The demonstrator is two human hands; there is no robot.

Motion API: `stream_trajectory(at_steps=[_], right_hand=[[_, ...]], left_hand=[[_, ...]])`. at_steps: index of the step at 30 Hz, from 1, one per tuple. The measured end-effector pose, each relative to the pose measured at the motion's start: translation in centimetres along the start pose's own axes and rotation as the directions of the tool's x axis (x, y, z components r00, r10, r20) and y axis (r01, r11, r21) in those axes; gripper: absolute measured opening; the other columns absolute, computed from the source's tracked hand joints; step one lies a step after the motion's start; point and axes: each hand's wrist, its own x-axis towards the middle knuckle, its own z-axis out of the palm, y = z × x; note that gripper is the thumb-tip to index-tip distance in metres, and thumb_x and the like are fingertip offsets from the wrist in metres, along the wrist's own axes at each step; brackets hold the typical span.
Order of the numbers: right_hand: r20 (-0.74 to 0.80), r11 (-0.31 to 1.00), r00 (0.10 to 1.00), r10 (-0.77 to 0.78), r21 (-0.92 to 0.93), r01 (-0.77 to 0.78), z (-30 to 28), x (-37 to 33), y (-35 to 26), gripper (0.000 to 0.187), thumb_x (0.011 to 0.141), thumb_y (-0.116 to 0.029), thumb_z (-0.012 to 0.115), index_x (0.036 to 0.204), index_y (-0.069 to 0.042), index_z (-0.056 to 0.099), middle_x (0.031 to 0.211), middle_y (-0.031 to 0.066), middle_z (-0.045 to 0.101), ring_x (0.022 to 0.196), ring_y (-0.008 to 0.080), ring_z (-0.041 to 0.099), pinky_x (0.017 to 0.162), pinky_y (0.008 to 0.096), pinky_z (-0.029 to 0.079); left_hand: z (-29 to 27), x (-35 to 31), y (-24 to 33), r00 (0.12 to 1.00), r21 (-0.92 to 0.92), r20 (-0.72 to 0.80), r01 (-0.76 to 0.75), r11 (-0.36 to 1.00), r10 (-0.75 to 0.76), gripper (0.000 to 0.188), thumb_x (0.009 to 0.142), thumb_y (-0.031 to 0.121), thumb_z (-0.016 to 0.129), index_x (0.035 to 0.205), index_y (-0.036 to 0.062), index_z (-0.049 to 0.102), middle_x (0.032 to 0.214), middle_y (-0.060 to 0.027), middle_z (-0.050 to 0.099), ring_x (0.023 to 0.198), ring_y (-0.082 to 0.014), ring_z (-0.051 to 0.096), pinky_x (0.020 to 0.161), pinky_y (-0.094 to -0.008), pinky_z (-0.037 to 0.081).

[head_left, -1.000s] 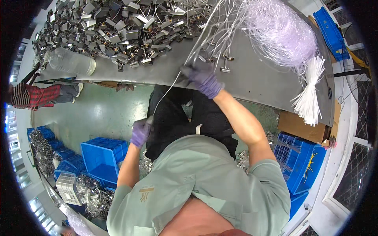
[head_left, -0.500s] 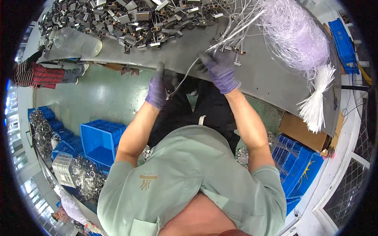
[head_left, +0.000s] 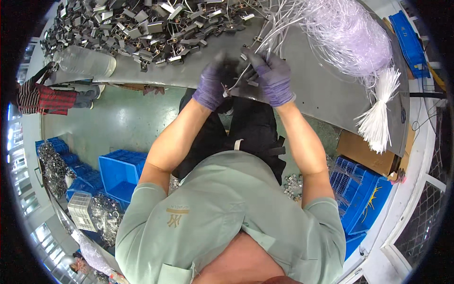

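My right hand (head_left: 274,78), in a purple glove with dark fingers, is closed around white cables (head_left: 272,40) just over the table edge. One thin cable slants down from it toward my left hand. A small metal end piece (head_left: 226,90) hangs on that cable beside my left palm. My left hand (head_left: 211,85), gloved the same way, is next to it; its fingertips are smeared by motion, so their grip cannot be made out. Beyond both hands lies a big heap of small dark and silver metal parts (head_left: 153,28), some with copper-coloured bits.
On the grey table (head_left: 326,97) lie a tangled clear-lilac strand bundle (head_left: 350,38), a white tie bundle (head_left: 380,113) and a clear plastic bottle (head_left: 85,61). Blue crates (head_left: 120,182) stand on the floor to the left, others (head_left: 359,203) to the right. A person (head_left: 56,97) stands far left.
My left hand has moved right and forward, closer to my right hand, bringing the cable's metal end over. My right hand has shifted slightly right and is nearer the cable bundle.
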Motion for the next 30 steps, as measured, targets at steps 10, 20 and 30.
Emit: stream_trajectory(at_steps=[10, 20, 30], right_hand=[[-0.556, 0.933, 0.827, 0.081, 0.335, 0.134, -11.2, 4.2, 1.4, 0.030, 0.088, -0.033, 0.059, 0.088, -0.004, 0.058, 0.063, 0.0012, 0.048, 0.052, 0.0117, 0.044, 0.049, 0.0248, 0.035], [0.083, 0.963, 0.996, 0.013, -0.268, 0.010, -12.3, -3.6, 0.3, 0.026, 0.084, -0.024, 0.061, 0.097, -0.001, 0.063, 0.077, 0.0097, 0.065, 0.073, 0.0209, 0.063, 0.069, 0.0336, 0.049], [0.177, 0.974, 0.976, 0.128, -0.209, -0.090, -4.7, -0.3, 7.6, 0.036, 0.086, -0.035, 0.058, 0.103, -0.005, 0.065, 0.096, 0.0109, 0.066, 0.091, 0.0235, 0.061, 0.082, 0.0338, 0.046]], left_hand=[[3.7, 6.5, 0.2, 0.967, 0.866, 0.176, -0.241, 0.438, 0.184, 0.037, 0.080, 0.021, 0.066, 0.108, -0.0012, 0.056, 0.083, -0.0115, 0.063, 0.070, -0.0179, 0.060, 0.063, -0.0306, 0.050], [7.0, 18.2, 0.1, 0.935, 0.724, 0.194, -0.340, 0.600, 0.296, 0.043, 0.079, 0.005, 0.061, 0.121, 0.0013, 0.052, 0.105, -0.0080, 0.063, 0.087, -0.0157, 0.060, 0.075, -0.0257, 0.049], [8.6, 15.6, 2.5, 0.969, 0.676, 0.077, -0.225, 0.702, 0.237, 0.035, 0.081, 0.023, 0.065, 0.105, -0.0036, 0.060, 0.090, -0.0109, 0.064, 0.077, -0.0155, 0.059, 0.068, -0.0274, 0.049]])
